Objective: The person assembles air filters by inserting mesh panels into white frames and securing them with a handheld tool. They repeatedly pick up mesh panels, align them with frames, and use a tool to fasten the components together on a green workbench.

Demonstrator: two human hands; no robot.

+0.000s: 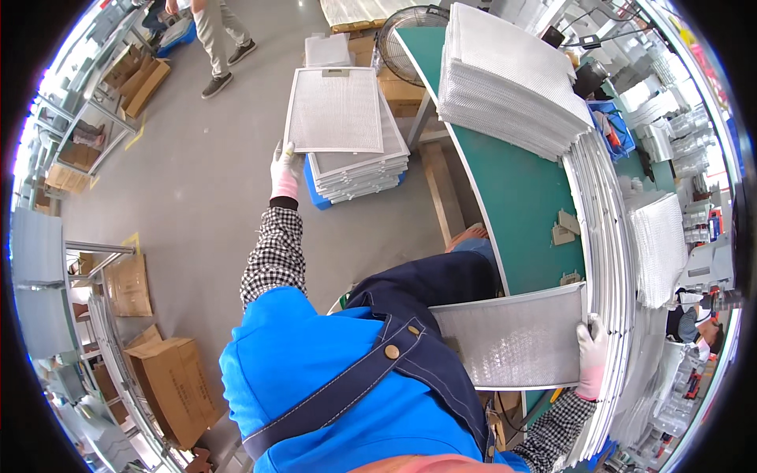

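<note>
A white-framed mesh panel lies at an angle over a stack of similar panels. My left hand, in a white and pink glove, grips its near left corner, thumb on top. Beside my lap, a second framed mesh panel rests partly over the green table's edge. My right hand, gloved alike, is closed on that panel's right edge; some fingers are hidden. Just beyond it runs a long row of thin white frames.
Tall piles of mesh sheets stand on the table, near small beige pieces. A black fan stands behind the stack. Cardboard boxes and racks line the left side. Another person's legs show at the far left.
</note>
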